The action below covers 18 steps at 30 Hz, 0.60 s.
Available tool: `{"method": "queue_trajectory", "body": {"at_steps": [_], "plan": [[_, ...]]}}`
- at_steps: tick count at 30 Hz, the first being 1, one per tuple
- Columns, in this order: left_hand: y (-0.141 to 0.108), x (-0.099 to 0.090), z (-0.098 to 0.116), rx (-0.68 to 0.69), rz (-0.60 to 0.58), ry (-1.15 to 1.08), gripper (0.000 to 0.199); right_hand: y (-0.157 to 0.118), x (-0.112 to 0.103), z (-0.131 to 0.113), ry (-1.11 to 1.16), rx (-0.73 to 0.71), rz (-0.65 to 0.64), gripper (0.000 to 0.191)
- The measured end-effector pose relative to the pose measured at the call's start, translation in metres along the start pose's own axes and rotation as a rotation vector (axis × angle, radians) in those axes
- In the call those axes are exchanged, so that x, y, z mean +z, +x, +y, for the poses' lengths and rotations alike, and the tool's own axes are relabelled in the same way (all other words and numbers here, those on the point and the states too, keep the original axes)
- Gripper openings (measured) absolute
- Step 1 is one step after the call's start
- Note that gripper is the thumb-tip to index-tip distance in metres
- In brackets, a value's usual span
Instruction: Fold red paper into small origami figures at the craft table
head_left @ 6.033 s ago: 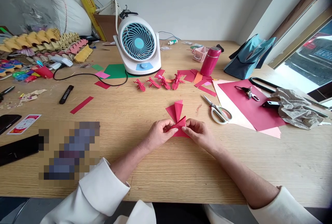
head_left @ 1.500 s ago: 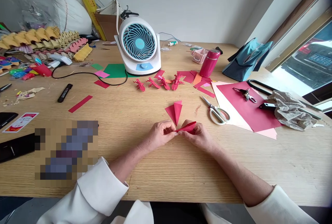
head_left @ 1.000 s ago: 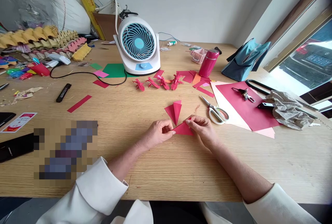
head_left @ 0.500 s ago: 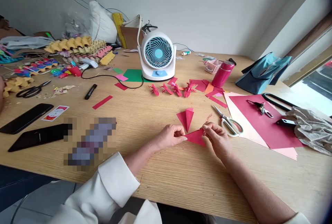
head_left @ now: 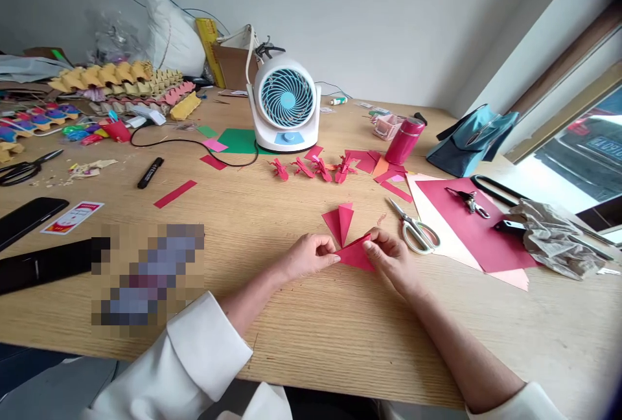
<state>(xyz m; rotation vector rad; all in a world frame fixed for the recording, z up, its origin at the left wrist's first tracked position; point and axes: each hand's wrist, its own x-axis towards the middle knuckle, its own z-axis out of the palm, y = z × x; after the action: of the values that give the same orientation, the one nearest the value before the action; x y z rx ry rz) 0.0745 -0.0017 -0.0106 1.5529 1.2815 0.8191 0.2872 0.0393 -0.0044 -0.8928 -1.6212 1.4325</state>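
A red paper piece (head_left: 358, 256) lies on the wooden table between my hands, its upper edge folded up. My left hand (head_left: 313, 255) pinches its left corner between thumb and finger. The right end of the folded edge is gripped by my right hand (head_left: 389, 255). Just beyond is a folded red kite-shaped paper (head_left: 343, 224), its tip close to the held piece. Several small folded red figures (head_left: 321, 169) stand in a row farther back. White-handled scissors (head_left: 420, 234) lie to the right of my right hand.
A white fan (head_left: 286, 104) stands at the back. On the right are large red paper sheets (head_left: 479, 219), a pink bottle (head_left: 405, 141) and a blue bag (head_left: 471, 140). Dark phones (head_left: 48, 263), a marker (head_left: 150, 173) and egg cartons (head_left: 111, 80) are on the left.
The view has turned slightly right, shifting everything leftward. My right hand has moved nearer my left, and the paper's upper edge is now lifted and folded over.
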Motion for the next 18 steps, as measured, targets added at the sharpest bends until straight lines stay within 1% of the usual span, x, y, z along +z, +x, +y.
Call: {"method": "queue_trajectory", "body": {"at_steps": [2, 6, 12, 18], "plan": [[0.001, 0.0, -0.001, -0.002, 0.004, -0.004, 0.026, 0.0, 0.004, -0.002, -0.037, 0.025, -0.064, 0.039], [0.001, -0.001, 0.0, -0.008, -0.004, -0.017, 0.025, 0.0, 0.006, -0.001, -0.11, 0.006, -0.079, 0.04], [0.0, -0.002, 0.001, -0.04, -0.005, -0.06, 0.023, 0.003, 0.004, 0.013, -0.031, 0.004, -0.05, 0.044], [0.0, -0.004, 0.0, 0.017, 0.004, -0.054, 0.024, 0.003, 0.002, 0.017, 0.038, 0.011, -0.057, 0.041]]}}
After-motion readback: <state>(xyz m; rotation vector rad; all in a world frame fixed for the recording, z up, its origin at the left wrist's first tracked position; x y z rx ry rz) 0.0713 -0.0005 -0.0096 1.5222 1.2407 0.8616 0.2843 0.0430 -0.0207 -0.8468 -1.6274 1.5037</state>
